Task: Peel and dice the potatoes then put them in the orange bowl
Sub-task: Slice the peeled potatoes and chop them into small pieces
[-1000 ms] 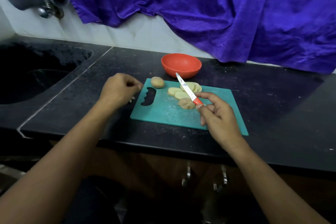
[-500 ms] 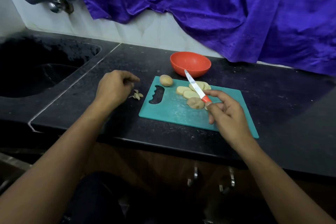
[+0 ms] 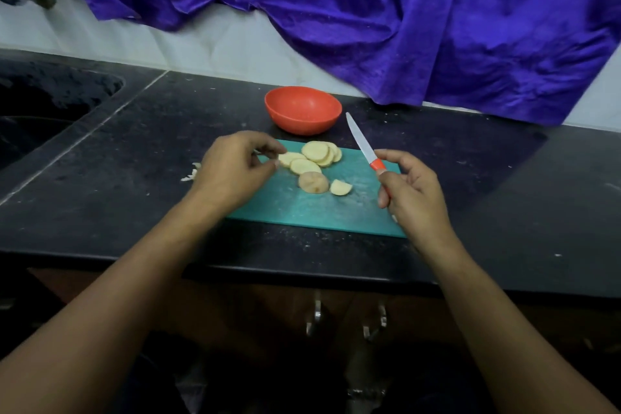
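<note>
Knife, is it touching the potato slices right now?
Apart. The head view shows bare teal cutting board between the knife, held up in the right hand, and the potato slices.

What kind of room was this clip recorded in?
Probably a home kitchen: a dark counter with a sink set into it, a chopping board holding potato slices, and a knife in the right hand.

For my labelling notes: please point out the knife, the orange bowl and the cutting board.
knife [image 3: 362, 143], head view, middle of blade
orange bowl [image 3: 302, 111], head view, inner wall
cutting board [image 3: 319, 212], head view, bare near part
</note>
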Action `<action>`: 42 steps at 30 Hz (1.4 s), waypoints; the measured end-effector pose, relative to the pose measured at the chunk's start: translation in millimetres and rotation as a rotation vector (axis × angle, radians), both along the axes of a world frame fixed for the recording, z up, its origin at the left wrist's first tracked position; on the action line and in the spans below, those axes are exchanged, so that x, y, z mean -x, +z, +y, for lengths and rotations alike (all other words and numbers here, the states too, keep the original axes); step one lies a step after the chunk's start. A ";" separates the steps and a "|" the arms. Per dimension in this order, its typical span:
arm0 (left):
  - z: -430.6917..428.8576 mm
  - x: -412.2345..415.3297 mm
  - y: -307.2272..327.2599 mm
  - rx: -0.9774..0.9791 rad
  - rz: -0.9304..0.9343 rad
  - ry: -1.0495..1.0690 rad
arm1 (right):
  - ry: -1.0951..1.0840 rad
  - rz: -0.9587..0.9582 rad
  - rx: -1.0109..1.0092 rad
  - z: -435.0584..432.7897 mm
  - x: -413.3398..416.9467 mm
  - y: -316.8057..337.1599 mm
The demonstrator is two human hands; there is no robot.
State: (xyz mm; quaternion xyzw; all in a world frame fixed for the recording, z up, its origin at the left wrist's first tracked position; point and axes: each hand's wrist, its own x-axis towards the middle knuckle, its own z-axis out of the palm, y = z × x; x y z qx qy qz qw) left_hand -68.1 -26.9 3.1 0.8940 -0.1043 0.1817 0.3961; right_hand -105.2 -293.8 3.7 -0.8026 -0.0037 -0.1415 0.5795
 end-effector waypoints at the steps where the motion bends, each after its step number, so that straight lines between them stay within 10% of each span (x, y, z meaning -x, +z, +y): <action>1: -14.0 -0.4 -1.3 -0.018 0.016 -0.047 | 0.001 0.006 -0.006 -2.2 1.5 -1.6; 14: -101.9 -13.7 -19.0 -0.593 -0.067 -0.069 | -0.011 -0.004 -0.020 -27.0 18.2 -30.4; 42: -112.2 -14.6 -35.9 -0.426 -0.183 0.068 | -0.066 0.114 0.255 -37.6 14.9 -14.2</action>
